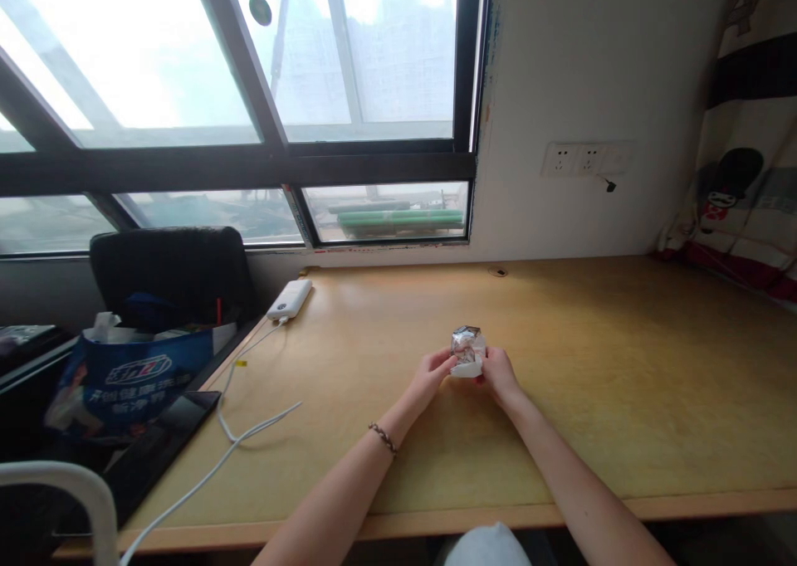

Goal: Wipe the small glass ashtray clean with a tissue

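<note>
Left hand (435, 369) (bracelet (382, 439) at the wrist) pinches left edge of crumpled silver-and-white packet (466, 353); right hand (499, 373) grips right edge. Packet's over the wood-toned desk (641, 400), right of white power bank (290, 299).

Near the table's (591, 325) left edge I have a white power bank (290, 290), with a white cable (235, 440) plugged in and trailing down toward me. To my left a black chair back (168, 259) stands behind a blue bag (140, 375) with white lettering. A dark-framed window (374, 168) fills the wall ahead, a round sticker (260, 10) on one pane and green rolls (398, 219) outside. On my right, white sockets (579, 159) sit on the wall (598, 68), and a patterned curtain (747, 176) hangs beyond them.
</note>
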`<state>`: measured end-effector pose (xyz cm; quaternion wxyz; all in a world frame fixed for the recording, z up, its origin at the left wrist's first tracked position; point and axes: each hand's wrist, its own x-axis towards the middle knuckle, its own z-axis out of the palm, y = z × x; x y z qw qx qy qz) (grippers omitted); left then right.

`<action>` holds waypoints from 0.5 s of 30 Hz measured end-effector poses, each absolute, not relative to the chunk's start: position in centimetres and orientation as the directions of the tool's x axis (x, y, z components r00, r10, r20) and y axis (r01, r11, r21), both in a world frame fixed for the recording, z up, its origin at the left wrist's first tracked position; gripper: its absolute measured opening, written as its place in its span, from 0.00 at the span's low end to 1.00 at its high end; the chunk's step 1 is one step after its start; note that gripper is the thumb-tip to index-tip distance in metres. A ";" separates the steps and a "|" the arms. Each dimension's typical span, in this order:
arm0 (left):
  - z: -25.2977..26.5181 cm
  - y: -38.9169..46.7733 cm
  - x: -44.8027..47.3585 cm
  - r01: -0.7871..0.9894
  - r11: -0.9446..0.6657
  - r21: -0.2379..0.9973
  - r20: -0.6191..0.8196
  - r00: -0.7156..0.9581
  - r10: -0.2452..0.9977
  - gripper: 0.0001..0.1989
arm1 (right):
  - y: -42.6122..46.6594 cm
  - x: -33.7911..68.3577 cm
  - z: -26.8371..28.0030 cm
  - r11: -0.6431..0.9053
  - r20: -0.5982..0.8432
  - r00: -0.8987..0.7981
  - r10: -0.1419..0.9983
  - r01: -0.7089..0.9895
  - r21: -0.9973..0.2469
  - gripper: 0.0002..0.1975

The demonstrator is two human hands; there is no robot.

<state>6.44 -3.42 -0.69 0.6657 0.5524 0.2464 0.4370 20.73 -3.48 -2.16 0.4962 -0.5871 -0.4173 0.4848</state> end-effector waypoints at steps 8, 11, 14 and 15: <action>-0.7 -3.3 6.3 -0.347 0.022 0.938 0.162 0.492 0.855 0.42 | -3.9 20.2 -1.7 -0.213 -0.214 0.045 0.976 -0.035 -0.977 0.08; -0.5 -3.3 6.1 -0.313 0.034 0.949 0.139 0.516 0.845 0.43 | -4.2 20.0 -1.5 -0.231 -0.230 -0.032 0.973 -0.049 -0.972 0.07; -0.3 -3.3 5.9 -0.288 0.043 0.957 0.114 0.505 0.855 0.40 | -4.3 19.8 -1.5 -0.223 -0.222 -0.024 0.975 -0.050 -0.974 0.08; -0.3 -3.3 5.8 -0.285 0.044 0.958 0.104 0.485 0.868 0.37 | -4.3 19.8 -1.6 -0.213 -0.213 -0.003 0.977 -0.042 -0.976 0.09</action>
